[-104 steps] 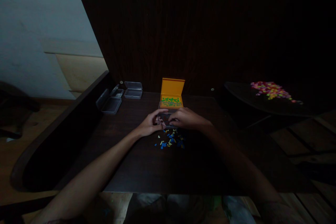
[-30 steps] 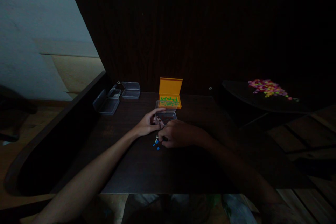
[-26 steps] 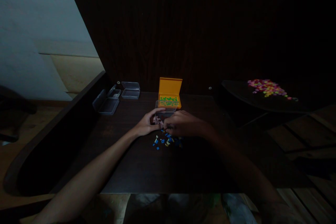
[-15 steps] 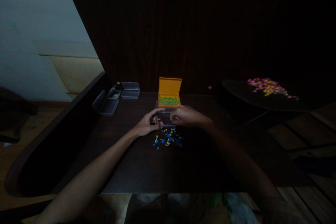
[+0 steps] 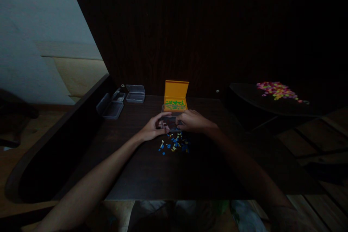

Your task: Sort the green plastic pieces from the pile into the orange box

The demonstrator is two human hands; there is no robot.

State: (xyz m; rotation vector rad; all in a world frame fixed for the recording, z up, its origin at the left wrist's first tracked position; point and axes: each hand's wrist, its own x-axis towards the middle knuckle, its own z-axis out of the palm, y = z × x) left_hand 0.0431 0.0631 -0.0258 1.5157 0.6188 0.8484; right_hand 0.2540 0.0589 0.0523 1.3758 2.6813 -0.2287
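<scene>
The head view shows two bare hands above one dark counter point(image 5: 141, 177). The left hand point(image 5: 152, 128) spans the left end of one clear box point(image 5: 173, 129), thumb at its front and index finger along its back, fingers parted just enough to grip it. The right hand point(image 5: 194, 121) has its fingers curled close together at the box's right side; whether they pinch anything I cannot tell.

On the near side of that box lies one scatter of blue and pale-yellow pieces point(image 5: 174, 145), too dim and crowded for an exact count. Just behind it stands one orange box point(image 5: 176, 89), lid up, with many green pieces point(image 5: 175, 103) inside.

Toward the left are three more clear containers: two open ones point(image 5: 135, 96) point(image 5: 113, 110), and one smaller case point(image 5: 119, 96) between them. Well apart on the right, one multicoloured heap point(image 5: 278, 91) rests on a separate dark surface point(image 5: 244, 96).
</scene>
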